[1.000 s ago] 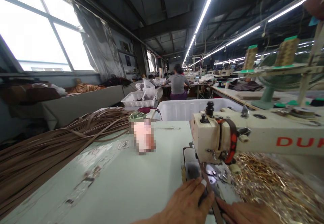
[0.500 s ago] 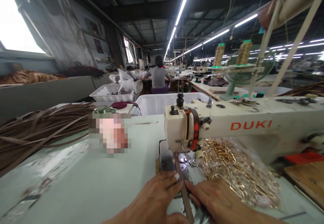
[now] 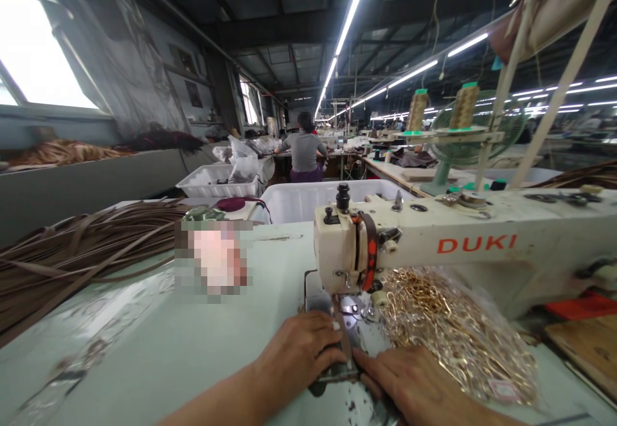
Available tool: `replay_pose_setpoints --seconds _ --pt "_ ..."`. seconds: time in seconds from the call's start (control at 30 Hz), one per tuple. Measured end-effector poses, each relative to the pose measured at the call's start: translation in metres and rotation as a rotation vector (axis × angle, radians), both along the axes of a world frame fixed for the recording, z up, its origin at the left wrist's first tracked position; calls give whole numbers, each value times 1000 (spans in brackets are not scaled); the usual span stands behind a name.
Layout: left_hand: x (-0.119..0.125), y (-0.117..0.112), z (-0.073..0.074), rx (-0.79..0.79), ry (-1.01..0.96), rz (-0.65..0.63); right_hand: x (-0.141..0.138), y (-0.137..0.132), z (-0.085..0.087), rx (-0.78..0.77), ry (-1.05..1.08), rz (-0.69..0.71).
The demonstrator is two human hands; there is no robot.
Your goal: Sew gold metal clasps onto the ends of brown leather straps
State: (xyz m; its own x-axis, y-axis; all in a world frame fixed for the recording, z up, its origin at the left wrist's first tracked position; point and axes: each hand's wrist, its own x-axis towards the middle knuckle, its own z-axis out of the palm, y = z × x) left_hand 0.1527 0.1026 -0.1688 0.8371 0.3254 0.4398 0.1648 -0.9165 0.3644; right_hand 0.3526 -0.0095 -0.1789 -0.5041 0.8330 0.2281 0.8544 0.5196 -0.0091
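A narrow brown strap point(image 3: 343, 326) lies on the metal plate beneath the head of a white sewing machine point(image 3: 463, 236). My left hand point(image 3: 301, 346) is at the strap's left side, fingers bent over it and pressing it against the plate; a white wrap shows on one finger. On the other side, my right hand point(image 3: 409, 374) rests palm down, its index finger stretched out to the strap's right edge near the front end. Its other fingers are partly hidden beneath the hand. A small lamp lights the area around the needle.
A clear bag of gold-coloured metal hardware point(image 3: 448, 329) lies right of the machine head. Brown straps point(image 3: 96, 239) are heaped at the left. Behind the table stands a white bin point(image 3: 308, 198). Thread cones point(image 3: 465, 106) stand above the machine; a person point(image 3: 306, 153) sits farther back.
The strap has moved forward under the machine head, and its near end, once reaching toward me, now lies between my hands. My left hand has shifted slightly left and forward; my right stays nearly in place.
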Motion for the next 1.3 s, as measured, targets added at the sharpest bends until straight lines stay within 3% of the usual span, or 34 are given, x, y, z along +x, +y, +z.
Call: replay_pose_setpoints --seconds 0.4,0.63,0.9,1.1,1.3 --pt "11 43 6 -32 46 116 2 -1 -5 133 -7 31" --pt "13 60 21 24 169 -121 2 1 -8 164 7 32" --pt "8 57 28 124 220 -161 2 0 -7 183 27 48" --pt "0 50 29 232 255 -113 4 1 -9 188 38 57" --pt "-5 43 22 345 302 -26 4 2 -11 139 11 40"
